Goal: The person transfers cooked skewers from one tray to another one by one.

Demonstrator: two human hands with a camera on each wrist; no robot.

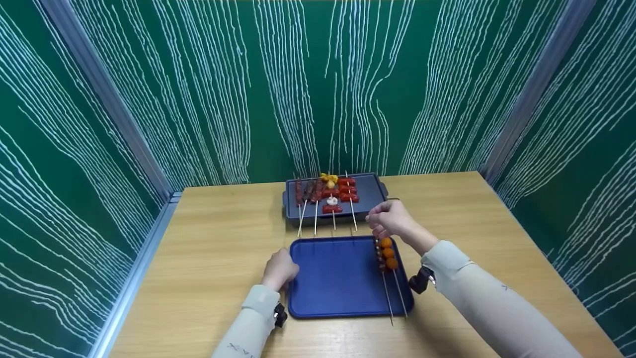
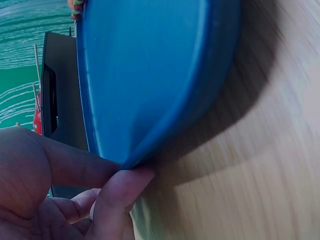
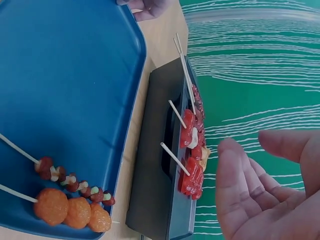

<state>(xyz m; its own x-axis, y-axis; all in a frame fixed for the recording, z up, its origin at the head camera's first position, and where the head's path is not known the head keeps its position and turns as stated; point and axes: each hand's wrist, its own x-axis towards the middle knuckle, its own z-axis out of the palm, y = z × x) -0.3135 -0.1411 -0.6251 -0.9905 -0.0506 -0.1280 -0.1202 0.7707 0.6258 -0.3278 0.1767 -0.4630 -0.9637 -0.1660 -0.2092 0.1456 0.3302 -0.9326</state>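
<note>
blue tray: the tray (image 1: 333,278) lies on the desk (image 1: 223,238), a raised rim running round it
left hand: at the tray's left side, the hand (image 1: 279,268) pinches the rim, its fingers (image 2: 120,197) grasping the edge between thumb and forefinger
right hand: near the tray's far right corner, the hand (image 1: 392,219) is raised with its fingers (image 3: 232,175) released and spread from the thumb, holding nothing
orange skewer: three orange balls on a stick (image 1: 388,252), lying along the tray's right side, balls towards the far rim
small-piece skewer: dark red and pale bits on a stick (image 1: 379,253), in the tray just left of the orange skewer, its bare end sticking out past the near rim
grill pan: a dark pan (image 1: 370,194) beyond the tray's far rim, a strip of desk between them
pan skewers: dark meat skewers (image 1: 309,190) on the left, a mixed skewer (image 1: 332,193) in the middle and a red one (image 1: 348,189) beside it, bare sticks pointing towards the tray
wall: green with pale wavy lines (image 1: 318,99), standing beyond tray and pan
</note>
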